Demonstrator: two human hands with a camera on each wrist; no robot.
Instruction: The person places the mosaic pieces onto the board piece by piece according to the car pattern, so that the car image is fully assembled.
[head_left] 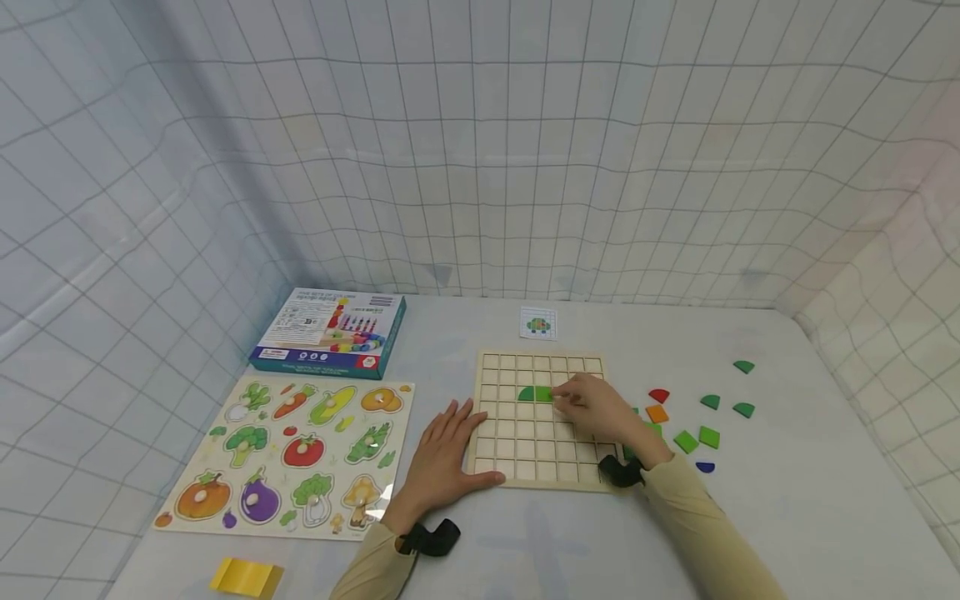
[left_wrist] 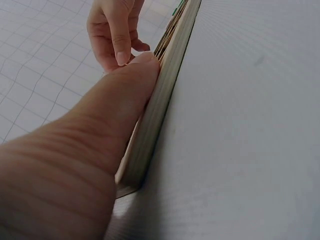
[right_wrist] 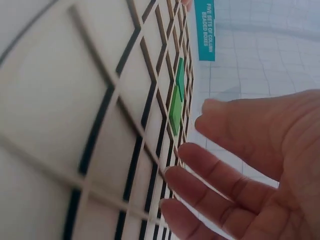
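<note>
A wooden grid board (head_left: 525,450) lies on the table, framed into small square cells. Side by side in its upper part sit a dark green quarter-circle tile (head_left: 527,393) and a light green square tile (head_left: 543,393). My left hand (head_left: 438,467) rests on the board's left edge, fingers spread, thumb at the near corner. Over the board's right side is my right hand (head_left: 600,408), fingertips right by the green square. In the right wrist view its thumb and loosely bent fingers (right_wrist: 200,180) stand apart with nothing between them, and both tiles lie in their cells.
Right of the board lie a red quarter-circle (head_left: 658,395), an orange square (head_left: 657,413), a blue half-circle (head_left: 705,467) and several green tiles (head_left: 709,437). A turtle pattern card (head_left: 538,323) lies behind it. Leftward are a vegetable puzzle (head_left: 281,479), a box (head_left: 330,329) and a yellow block (head_left: 246,577).
</note>
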